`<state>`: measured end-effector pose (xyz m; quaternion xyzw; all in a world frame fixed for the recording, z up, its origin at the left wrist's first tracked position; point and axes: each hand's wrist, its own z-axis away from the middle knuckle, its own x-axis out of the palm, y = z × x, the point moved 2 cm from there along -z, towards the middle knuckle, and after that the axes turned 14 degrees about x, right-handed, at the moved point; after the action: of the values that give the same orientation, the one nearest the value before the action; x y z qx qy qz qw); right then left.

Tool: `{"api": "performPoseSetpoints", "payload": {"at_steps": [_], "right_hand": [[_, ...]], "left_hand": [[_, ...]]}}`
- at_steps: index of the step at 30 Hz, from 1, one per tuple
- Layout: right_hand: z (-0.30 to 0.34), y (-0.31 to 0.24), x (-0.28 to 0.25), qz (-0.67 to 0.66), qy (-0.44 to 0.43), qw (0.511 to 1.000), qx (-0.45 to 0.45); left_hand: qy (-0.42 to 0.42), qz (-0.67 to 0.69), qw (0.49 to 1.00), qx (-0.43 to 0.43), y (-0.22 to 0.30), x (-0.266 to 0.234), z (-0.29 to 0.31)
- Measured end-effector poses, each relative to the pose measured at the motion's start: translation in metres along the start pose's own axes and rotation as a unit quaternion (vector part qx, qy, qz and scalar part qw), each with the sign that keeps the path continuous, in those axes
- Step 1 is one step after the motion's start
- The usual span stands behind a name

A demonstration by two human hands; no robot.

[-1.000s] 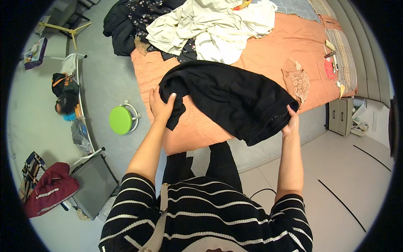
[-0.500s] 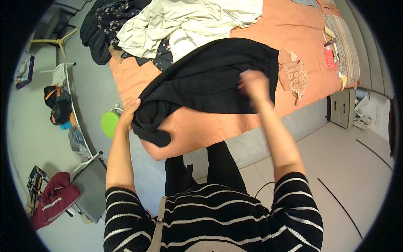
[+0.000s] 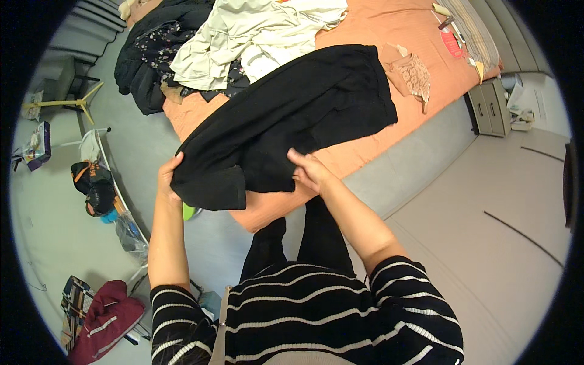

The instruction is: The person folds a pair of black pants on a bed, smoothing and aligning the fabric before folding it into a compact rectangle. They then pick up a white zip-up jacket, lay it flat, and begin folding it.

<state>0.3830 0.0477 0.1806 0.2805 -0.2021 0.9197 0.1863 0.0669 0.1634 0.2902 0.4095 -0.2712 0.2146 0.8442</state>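
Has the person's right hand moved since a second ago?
Yes. Judged against the bed, the right hand has moved left: away from the lace garment, toward the bed's near corner.

Garment (image 3: 292, 109) over near part of bed (image 3: 380, 24); I see left hand (image 3: 167, 176) at its left end, right hand (image 3: 311, 172) at near edge. Behind, leftward: clothes pile (image 3: 255, 39). Just right of garment: underwear (image 3: 413, 74), on bed. Cabinet (image 3: 488, 108) right of bed; stool (image 3: 189, 213) on floor, left.
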Motion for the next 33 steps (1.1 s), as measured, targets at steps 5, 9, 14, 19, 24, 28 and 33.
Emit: {"api": "performPoseSetpoints", "payload": {"at_steps": [5,9,14,19,24,28,33], "right_hand": [[0.068,0.053,-0.002,-0.294,0.023,0.942,-0.162],[0.14,0.085,-0.012,-0.377,0.098,0.892,-0.229],[0.164,0.125,-0.029,-0.343,0.2,0.899,-0.187],[0.155,0.135,0.008,-0.277,0.184,0.935,-0.123],[0.142,0.137,0.038,-0.404,0.024,0.911,-0.082],[0.145,0.134,0.039,-0.4,0.02,0.912,-0.087],[0.125,0.169,0.023,-0.255,0.15,0.953,0.06]], "left_hand": [[-0.002,-0.174,0.983,0.059,0.05,-0.021,-0.023],[0.086,-0.377,0.91,0.152,0.084,-0.104,-0.071],[0.116,-0.536,0.808,0.216,0.006,-0.104,-0.068],[-0.194,-0.536,0.817,0.089,-0.142,-0.019,0.009],[-0.266,-0.396,0.866,-0.151,-0.215,0.027,0.063],[-0.19,-0.228,0.904,-0.307,-0.19,0.041,0.087],[-0.169,-0.299,0.923,-0.175,-0.134,-0.006,0.076]]}}
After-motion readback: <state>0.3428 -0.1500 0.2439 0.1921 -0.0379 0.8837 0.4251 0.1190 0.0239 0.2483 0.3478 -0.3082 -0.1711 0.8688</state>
